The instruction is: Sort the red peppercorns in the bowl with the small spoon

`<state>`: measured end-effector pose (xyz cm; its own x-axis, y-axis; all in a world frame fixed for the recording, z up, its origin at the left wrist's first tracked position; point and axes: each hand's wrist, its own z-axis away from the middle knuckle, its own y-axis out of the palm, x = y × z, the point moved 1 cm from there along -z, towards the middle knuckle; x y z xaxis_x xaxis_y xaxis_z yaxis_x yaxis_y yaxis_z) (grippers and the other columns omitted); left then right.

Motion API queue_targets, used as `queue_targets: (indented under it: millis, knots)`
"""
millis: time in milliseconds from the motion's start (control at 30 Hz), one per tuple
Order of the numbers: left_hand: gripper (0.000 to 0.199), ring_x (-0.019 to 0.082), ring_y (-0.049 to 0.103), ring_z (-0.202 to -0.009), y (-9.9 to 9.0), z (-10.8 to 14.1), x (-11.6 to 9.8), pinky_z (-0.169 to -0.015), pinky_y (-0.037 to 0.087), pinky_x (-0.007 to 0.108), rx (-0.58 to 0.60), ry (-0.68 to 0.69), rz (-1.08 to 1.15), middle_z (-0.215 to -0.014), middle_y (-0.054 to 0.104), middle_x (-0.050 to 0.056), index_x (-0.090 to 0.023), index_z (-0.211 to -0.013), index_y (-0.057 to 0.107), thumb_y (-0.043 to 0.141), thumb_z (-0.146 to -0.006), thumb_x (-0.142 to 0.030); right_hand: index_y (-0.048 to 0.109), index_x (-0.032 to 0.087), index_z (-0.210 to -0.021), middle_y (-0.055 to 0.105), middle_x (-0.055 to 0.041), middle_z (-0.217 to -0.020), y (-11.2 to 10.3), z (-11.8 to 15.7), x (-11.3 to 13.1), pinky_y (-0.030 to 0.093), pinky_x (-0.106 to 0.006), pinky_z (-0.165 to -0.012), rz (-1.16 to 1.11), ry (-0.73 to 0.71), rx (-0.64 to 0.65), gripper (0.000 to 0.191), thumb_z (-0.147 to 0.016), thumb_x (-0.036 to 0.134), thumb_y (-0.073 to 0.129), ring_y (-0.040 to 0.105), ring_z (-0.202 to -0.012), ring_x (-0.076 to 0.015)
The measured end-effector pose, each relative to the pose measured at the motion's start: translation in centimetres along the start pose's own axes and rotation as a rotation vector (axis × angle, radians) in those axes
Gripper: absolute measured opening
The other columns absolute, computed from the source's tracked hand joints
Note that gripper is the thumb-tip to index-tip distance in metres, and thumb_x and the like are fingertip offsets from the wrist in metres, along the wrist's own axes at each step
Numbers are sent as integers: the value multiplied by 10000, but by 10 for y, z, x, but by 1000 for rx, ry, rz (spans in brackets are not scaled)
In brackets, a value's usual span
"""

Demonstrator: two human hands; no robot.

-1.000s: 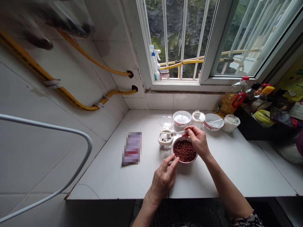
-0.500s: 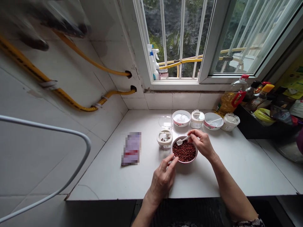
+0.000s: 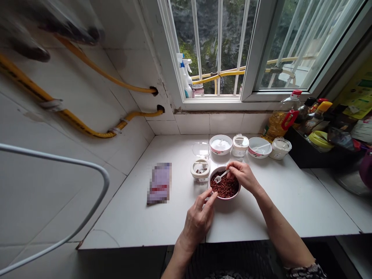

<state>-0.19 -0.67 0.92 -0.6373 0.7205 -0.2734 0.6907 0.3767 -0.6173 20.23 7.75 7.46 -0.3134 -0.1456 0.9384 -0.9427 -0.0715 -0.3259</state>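
Two hands were at work over a white counter, and the right hand pinched the handle end of a small white spoon between thumb and fingers. The spoon was over the left part of a bowl of reddish-brown grains. Its long axis ran aslant, from the grip at the far right down to the scoop at the near left, so the scoop pointed toward the person's left and slightly back toward them. Whether the scoop touched the grains could not be told.

The left hand had its fingertips against the near left rim of that bowl, roughly in the line the spoon pointed along; how firmly they gripped could not be seen.

Just beside the bowl, on its left, stood an open jar with a few dark bits inside and a clear lid raised at its far side. The bowl's left wall and the jar's rim lay between the scoop and the jar's inside. Well to the left lay a blurred purple packet, its longer side running away from the person. Behind the grains, a bowl of white powder, a closed jar, a bowl with another spoon and a second closed jar stood in a row, with an oil bottle beyond.
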Motion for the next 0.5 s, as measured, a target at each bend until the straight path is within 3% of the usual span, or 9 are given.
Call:
queue_targets:
  millis: [500]
  knots:
    - [532,212,675,-1111,0,0,0,-895,610,288,2,-2,2,-1258,614,146,-184,-1408,504,465,-914,9,641,200,-766,666,3,-575,-2,-2,-4,476,-272,-599,-4,7,-37,169,-808,314,523,598,-555,-154]
